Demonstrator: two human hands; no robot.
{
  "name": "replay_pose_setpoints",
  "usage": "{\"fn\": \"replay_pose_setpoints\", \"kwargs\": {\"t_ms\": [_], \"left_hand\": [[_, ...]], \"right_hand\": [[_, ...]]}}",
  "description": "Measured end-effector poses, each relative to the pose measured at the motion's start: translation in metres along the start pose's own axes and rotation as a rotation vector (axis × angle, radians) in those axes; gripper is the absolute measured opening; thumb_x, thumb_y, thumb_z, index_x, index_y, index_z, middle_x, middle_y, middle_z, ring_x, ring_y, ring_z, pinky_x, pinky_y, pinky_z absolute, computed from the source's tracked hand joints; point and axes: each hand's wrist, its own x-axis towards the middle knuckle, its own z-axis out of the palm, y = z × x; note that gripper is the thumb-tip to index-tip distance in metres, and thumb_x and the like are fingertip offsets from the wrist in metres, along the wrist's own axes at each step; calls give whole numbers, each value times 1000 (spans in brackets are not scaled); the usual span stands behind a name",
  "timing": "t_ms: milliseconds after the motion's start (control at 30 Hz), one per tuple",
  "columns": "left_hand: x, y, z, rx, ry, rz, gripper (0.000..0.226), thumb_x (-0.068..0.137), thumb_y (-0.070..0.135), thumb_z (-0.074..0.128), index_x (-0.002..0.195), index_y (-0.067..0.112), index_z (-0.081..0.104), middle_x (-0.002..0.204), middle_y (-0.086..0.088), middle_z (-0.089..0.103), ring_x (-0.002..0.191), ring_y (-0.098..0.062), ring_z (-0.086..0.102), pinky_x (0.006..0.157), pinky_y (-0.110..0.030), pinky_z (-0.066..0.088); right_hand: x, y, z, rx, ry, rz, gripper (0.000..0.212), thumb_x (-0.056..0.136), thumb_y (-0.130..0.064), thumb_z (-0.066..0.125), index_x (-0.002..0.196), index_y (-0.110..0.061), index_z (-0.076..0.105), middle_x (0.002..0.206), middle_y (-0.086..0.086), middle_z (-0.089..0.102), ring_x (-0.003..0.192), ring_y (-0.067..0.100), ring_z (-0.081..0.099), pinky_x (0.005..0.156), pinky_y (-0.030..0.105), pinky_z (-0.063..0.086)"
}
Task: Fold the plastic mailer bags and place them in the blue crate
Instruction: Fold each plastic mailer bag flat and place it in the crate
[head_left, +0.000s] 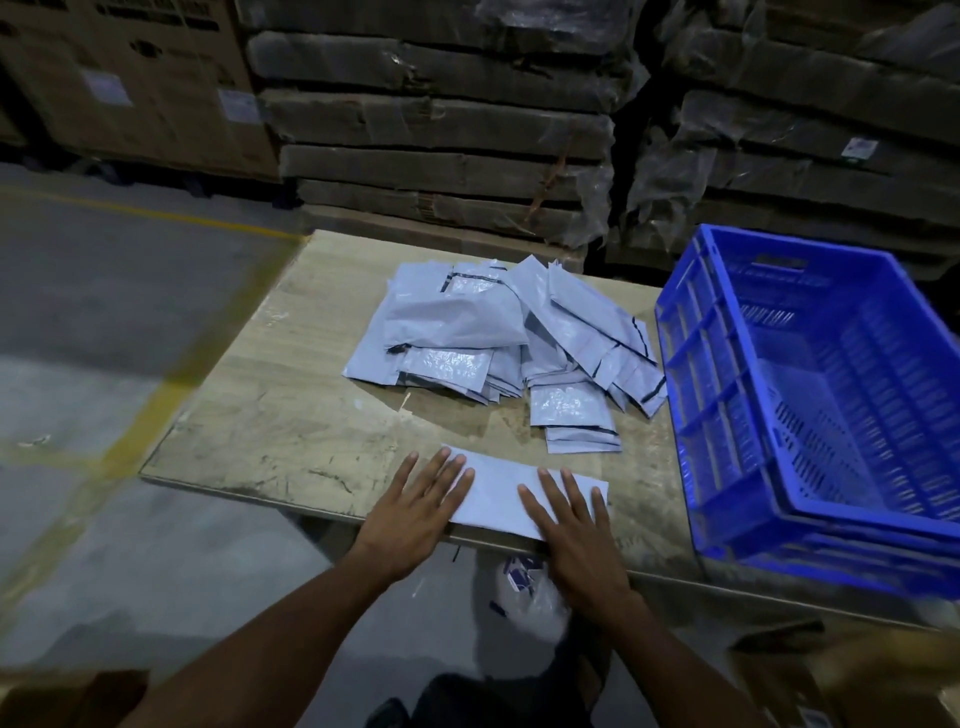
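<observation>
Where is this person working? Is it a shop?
Probably a warehouse or packing area, not a shop. Tall stacks of flat cardboard boxes wrapped in plastic stand behind the wooden table, yellow lines mark the concrete floor, and a pile of mailer bags waits beside a blue crate.

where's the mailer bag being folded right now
In the head view, the folded mailer bag lies at the table's near edge, pressed flat under the left hand and right hand, in front of the loose pile.
</observation>
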Motion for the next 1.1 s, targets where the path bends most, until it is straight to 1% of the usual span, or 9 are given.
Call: {"fn": "replay_pose_setpoints", "kwargs": {"t_ms": [100, 233, 333, 433, 500, 600, 667, 833, 1100], "left_hand": [[11, -7, -1, 18, -60, -10, 66, 99, 34, 27, 161, 9, 31, 168, -17, 26, 157, -37, 18, 122, -59, 16], [12, -7, -4, 23, -118, -28, 71, 100, 46, 34, 160, 8, 32, 166, -18, 30, 157, -37, 18, 122, -62, 15], [13, 7, -20, -59, -80, -71, 79, 99, 61, 40, 153, 4, 46, 162, -18, 39, 154, -37, 29, 121, -64, 22], [38, 27, -29, -105, -6, -60, 66, 104, 49, 34, 146, 3, 55, 153, -16, 52, 147, -33, 43, 119, -55, 25], [63, 44, -25, -166, -34, -56, 60, 106, 40, 30, 146, 4, 56, 151, -14, 55, 146, -30, 46, 120, -49, 31], [85, 60, -10, -208, -103, -90, 60, 108, 38, 24, 148, 5, 53, 154, -13, 51, 148, -30, 42, 122, -48, 34], [87, 64, 1, -194, -99, -127, 63, 110, 40, 17, 148, 5, 52, 155, -14, 51, 148, -29, 42, 122, -49, 29], [84, 67, 7, -146, -8, -132, 60, 107, 39, 29, 152, 5, 48, 159, -13, 45, 151, -27, 37, 122, -47, 21], [82, 69, 13, -154, -8, -131, 61, 107, 39, 27, 155, 5, 43, 164, -13, 37, 154, -27, 31, 123, -48, 19]], "right_hand": [[15, 8, -2, -11, -18, -9, 113, 72, -32, 80, 161, -32, 11, 169, 7, 9, 154, 35, 1, 118, 59, 1], [28, 19, -5, 0, -9, -53, 104, 76, -21, 72, 161, -31, 13, 169, 6, 7, 155, 34, -1, 119, 59, 0], [22, 23, -5, 52, -3, -108, 79, 92, -41, 47, 161, -30, 11, 169, 1, -4, 155, 28, -11, 121, 58, -7], [23, 21, -8, 217, 121, -33, 62, 100, -46, 29, 157, -22, 33, 166, -1, 21, 156, 22, 7, 122, 52, -2], [31, 20, -7, 181, 175, 2, 56, 101, -38, 29, 149, -15, 48, 156, 3, 43, 150, 24, 29, 119, 53, 11], [40, 19, -2, 74, 164, 20, 54, 102, -36, 30, 143, -12, 55, 146, 5, 56, 142, 25, 43, 115, 51, 21], [40, 21, 4, 51, 197, 21, 54, 104, -37, 27, 143, -11, 55, 146, 6, 56, 143, 25, 43, 115, 51, 24], [36, 18, 9, 72, 225, 44, 54, 103, -35, 36, 153, -14, 41, 156, 3, 43, 150, 25, 29, 120, 53, 21], [37, 19, 9, 79, 167, 42, 52, 104, -35, 36, 151, -14, 45, 156, 4, 43, 149, 24, 30, 121, 54, 20]]}}
